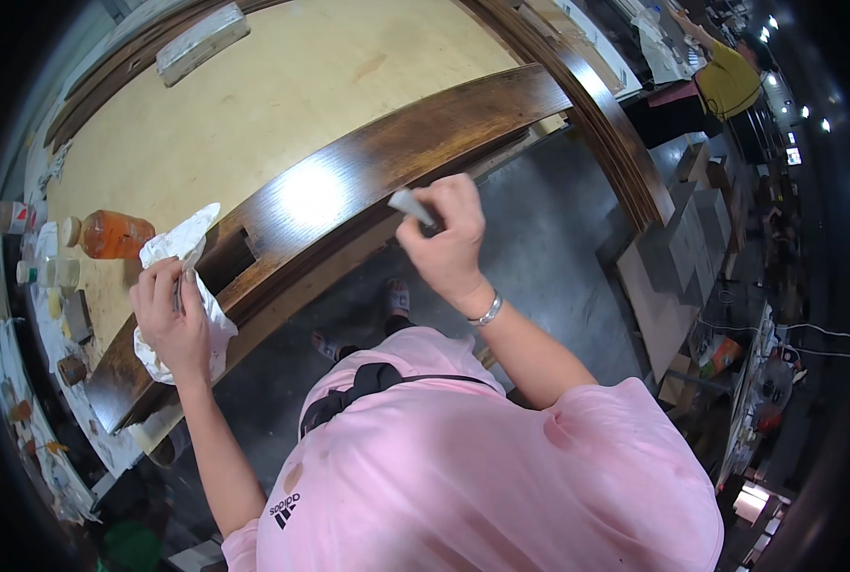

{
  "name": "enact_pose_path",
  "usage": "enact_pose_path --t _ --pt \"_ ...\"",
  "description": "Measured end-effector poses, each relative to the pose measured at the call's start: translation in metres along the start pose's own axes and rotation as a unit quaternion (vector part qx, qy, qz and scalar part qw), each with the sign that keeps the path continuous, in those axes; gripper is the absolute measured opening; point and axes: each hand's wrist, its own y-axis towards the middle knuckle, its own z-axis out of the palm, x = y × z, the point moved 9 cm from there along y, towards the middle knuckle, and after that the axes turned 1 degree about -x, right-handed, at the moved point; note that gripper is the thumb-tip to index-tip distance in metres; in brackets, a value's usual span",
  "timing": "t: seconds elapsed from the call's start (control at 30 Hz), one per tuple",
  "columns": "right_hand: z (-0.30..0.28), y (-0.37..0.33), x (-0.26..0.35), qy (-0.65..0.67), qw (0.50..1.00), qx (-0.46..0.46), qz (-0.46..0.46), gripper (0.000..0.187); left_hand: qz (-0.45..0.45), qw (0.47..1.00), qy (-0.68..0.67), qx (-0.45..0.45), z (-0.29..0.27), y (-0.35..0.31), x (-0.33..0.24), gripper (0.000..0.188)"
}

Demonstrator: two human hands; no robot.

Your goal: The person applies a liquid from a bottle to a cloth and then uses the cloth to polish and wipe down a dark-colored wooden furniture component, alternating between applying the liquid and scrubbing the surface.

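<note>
A long, glossy dark-brown wooden board (415, 143) with a rectangular slot near its left part lies along the near edge of the pale worktop (282, 86). My left hand (172, 319) rests over the board's left part, its fingers closed on a crumpled white cloth or paper wipe (191, 234). Just off the board's near edge, my right hand (451, 234) is raised, fingers curled round a small pale grey piece (409, 206). That piece is blurred, so its kind is unclear.
A bottle of amber liquid (118, 235) and a small clear jar (58, 273) stand left of the cloth. A pale wrapped block (203, 43) lies at the far side. Stacked dark wooden strips (606, 124) run along the right. Beyond them, a person in a yellow top (727, 81) stands.
</note>
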Motion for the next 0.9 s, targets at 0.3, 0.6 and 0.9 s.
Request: enact_pose_path --t 0.3,0.6,0.9 --pt "0.003 -0.004 0.008 0.035 0.999 -0.004 0.040 0.019 -0.008 1.000 -0.008 0.007 0.000 0.000 0.001 0.009" --pt "-0.028 0.009 -0.043 0.016 0.981 -0.110 0.158 0.017 -0.013 1.000 -0.009 0.016 0.002 -0.001 0.005 0.010" --pt "-0.043 0.013 -0.079 -0.002 0.976 -0.124 0.177 0.019 -0.006 1.000 0.005 0.020 0.005 -0.004 0.009 0.010"
